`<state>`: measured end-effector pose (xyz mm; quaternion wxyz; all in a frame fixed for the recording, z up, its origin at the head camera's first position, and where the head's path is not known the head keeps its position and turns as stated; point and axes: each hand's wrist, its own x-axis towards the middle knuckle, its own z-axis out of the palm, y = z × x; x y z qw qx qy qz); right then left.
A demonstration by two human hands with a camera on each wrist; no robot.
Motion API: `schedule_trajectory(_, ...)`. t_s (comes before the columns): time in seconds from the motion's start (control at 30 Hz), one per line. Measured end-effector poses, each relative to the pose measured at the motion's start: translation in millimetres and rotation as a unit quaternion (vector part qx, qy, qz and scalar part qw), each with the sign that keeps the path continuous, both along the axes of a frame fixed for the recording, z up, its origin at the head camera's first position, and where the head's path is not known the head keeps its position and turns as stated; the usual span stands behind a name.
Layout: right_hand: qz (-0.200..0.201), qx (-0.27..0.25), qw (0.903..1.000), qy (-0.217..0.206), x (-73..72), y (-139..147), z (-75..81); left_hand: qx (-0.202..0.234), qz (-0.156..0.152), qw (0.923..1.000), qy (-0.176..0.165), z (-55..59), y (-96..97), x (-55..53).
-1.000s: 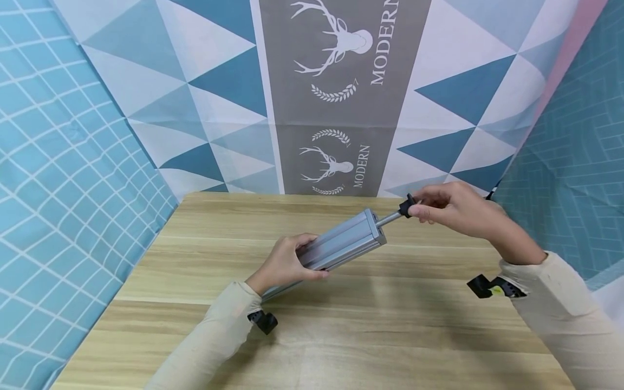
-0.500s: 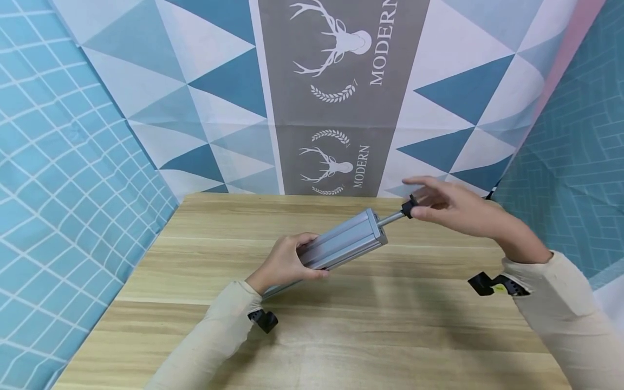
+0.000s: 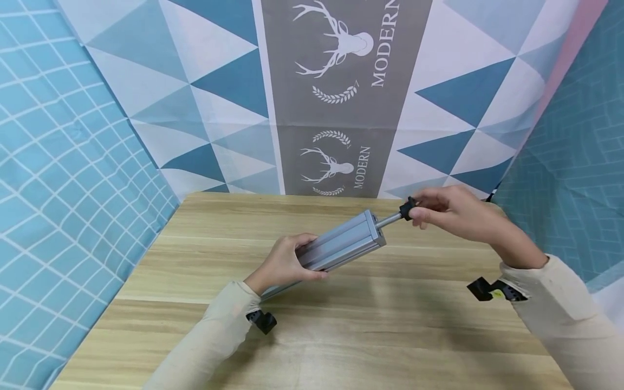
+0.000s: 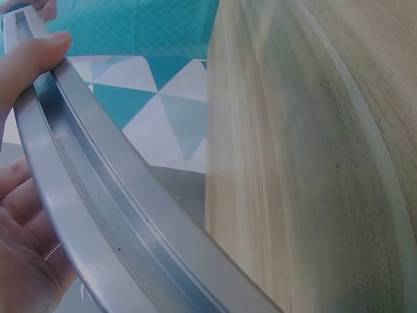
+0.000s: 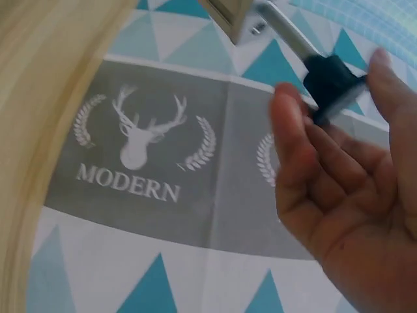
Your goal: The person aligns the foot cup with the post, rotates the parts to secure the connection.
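A silvery aluminium profile (image 3: 341, 241) is held at a slant above the wooden table, its far end raised to the right. My left hand (image 3: 280, 265) grips it near the middle, thumb on the near side. Long grooves run along the profile in the left wrist view. From its far end sticks a metal stem (image 3: 389, 220) with a black levelling foot (image 3: 407, 208) at the tip. My right hand (image 3: 455, 214) pinches the foot; in the right wrist view, thumb and forefinger lie at opposite sides of its flared base (image 5: 332, 88). The profile's near end is partly hidden behind the left wrist.
The wooden table (image 3: 341, 336) lies beneath both hands. Patterned cloth with deer heads (image 3: 336, 92) hangs behind it, blue gridded cloth (image 3: 73, 179) at left and teal cloth (image 3: 575, 179) at right. A small black camera mount (image 3: 487, 290) sits on each sleeve.
Half a second ago the right hand's fingers were spread, the forefinger lifted off the levelling foot; now they have closed on it again. The left hand and profile have hardly moved.
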<state>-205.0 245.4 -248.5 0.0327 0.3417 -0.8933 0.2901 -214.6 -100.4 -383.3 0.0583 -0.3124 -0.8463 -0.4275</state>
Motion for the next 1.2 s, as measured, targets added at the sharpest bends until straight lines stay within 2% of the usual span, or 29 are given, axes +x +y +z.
schedule_trajectory(0.13, -0.064, -0.015, 0.9975, -0.025, 1.0, -6.8, -4.5, -0.003, -0.001, 1.0, -0.006, -1.4, -0.6, -0.5)
schedule_trajectory(0.23, -0.089, -0.011, 0.9955, -0.031, 0.7, -8.9, -5.2, -0.005, -0.001, 1.0, -0.008, -1.8, -0.7, -0.8)
schedule_trajectory(0.33, -0.071, 0.014, 0.9972, -0.018, 2.3, -7.2, -2.5, -0.003, 0.0, 0.9999, -0.011, -1.7, -0.8, -1.2)
schedule_trajectory(0.43, -0.028, 0.038, 0.9989, 0.004, 4.8, -2.5, 1.6, -0.004, 0.003, 0.9999, -0.012, -1.2, -1.4, -1.6)
schedule_trajectory(0.6, 0.031, 0.046, 0.9943, 0.091, 3.5, 3.1, 2.8, -0.005, 0.006, 0.9999, -0.014, 0.7, -3.2, -2.1)
schedule_trajectory(0.7, 0.024, 0.043, 0.9902, 0.131, 1.7, 3.5, 0.4, -0.005, 0.006, 0.9999, -0.015, 1.4, -3.2, -2.1)
schedule_trajectory(0.77, -0.002, 0.039, 0.9918, 0.121, 1.6, 2.1, -1.8, -0.006, 0.007, 0.9999, -0.014, 1.8, -2.6, -2.1)
schedule_trajectory(0.87, -0.06, 0.021, 0.9957, 0.067, 3.2, -1.4, -4.7, -0.007, 0.009, 0.9998, -0.014, 2.2, -1.7, -1.7)
schedule_trajectory(0.93, -0.095, -0.002, 0.9949, 0.032, 3.6, -5.0, -6.2, -0.007, 0.008, 0.9999, -0.012, 2.3, -1.2, -1.6)
schedule_trajectory(1.0, -0.117, -0.024, 0.9927, 0.014, 3.4, -8.1, -7.2, -0.007, 0.006, 0.9999, -0.011, 2.1, -1.1, -1.6)
schedule_trajectory(1.1, -0.129, -0.036, 0.9909, 0.01, 2.8, -10.8, -8.0, -0.007, 0.007, 0.9999, -0.012, 1.6, -1.3, -1.8)
schedule_trajectory(1.2, -0.113, -0.007, 0.9934, 0.015, 3.5, -9.8, -6.6, -0.007, 0.013, 0.9998, -0.015, 1.5, -2.0, -1.9)
